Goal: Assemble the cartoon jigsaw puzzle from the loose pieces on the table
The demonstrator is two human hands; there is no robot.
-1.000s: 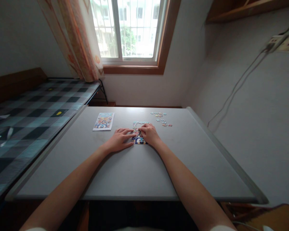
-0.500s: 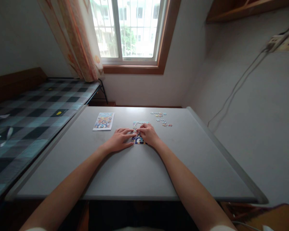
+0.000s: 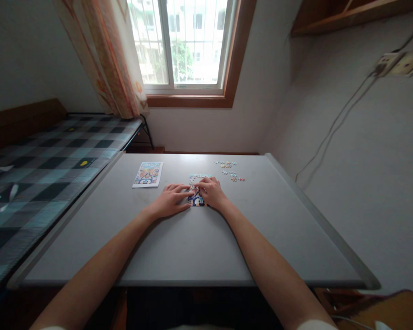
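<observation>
A partly assembled jigsaw puzzle [image 3: 198, 201] lies flat on the table between my hands, with a blue and white cartoon figure along its near edge. My left hand [image 3: 172, 199] rests palm down at the puzzle's left side, fingers spread, their tips touching its edge. Over the puzzle's right part, my right hand [image 3: 212, 191] is bent with its fingertips drawn together on the surface. Whatever sits under those fingertips is too small to make out. Several loose jigsaw pieces [image 3: 233, 174] lie beyond my right hand.
A printed reference picture [image 3: 147, 175] lies at the back left of the grey table [image 3: 186, 252]. To the left stands a bed with a checked cover [image 3: 89, 146]. The window [image 3: 196, 46] is ahead, and a cable [image 3: 330, 130] hangs along the right wall.
The view has shifted very slightly. Both hands stay in nearly the same place on the puzzle, and the loose pieces lie as before.
</observation>
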